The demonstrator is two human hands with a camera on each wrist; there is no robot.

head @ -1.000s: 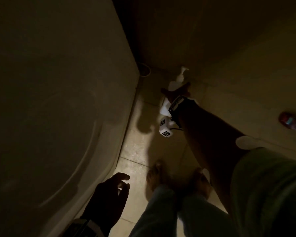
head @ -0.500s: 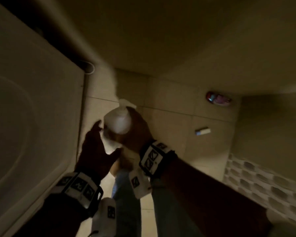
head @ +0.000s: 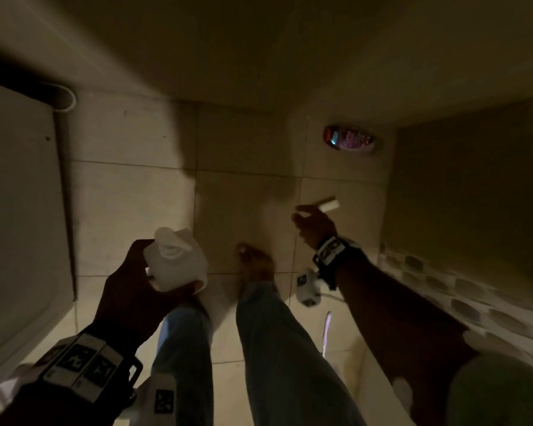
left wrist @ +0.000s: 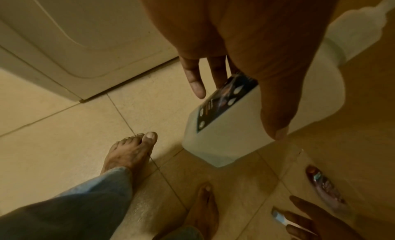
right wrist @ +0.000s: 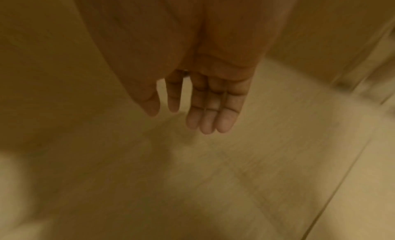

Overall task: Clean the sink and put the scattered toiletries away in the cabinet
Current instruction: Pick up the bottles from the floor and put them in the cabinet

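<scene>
My left hand (head: 136, 287) grips a white pump bottle (head: 174, 262) low in front of me, above the tiled floor; in the left wrist view my thumb and fingers wrap the bottle (left wrist: 230, 133), which has a dark label. My right hand (head: 310, 221) reaches out to the right, just short of a small white tube (head: 330, 206) lying on the floor. The blurred right wrist view shows this hand (right wrist: 192, 108) with straight fingers and nothing in it. A red and pink bottle (head: 350, 139) lies on the floor further back, by the wall.
A white panelled door (head: 22, 210) stands close on my left, down to the floor. My bare feet (head: 256, 265) are on the beige tiles between the hands. A thin pale stick (head: 326, 333) lies by my right leg. A patterned tile border (head: 474, 296) runs on the right.
The pump bottle was lifted off the floor by my right hand and has passed to my left hand. My right hand let go and swung right toward the small white tube.
</scene>
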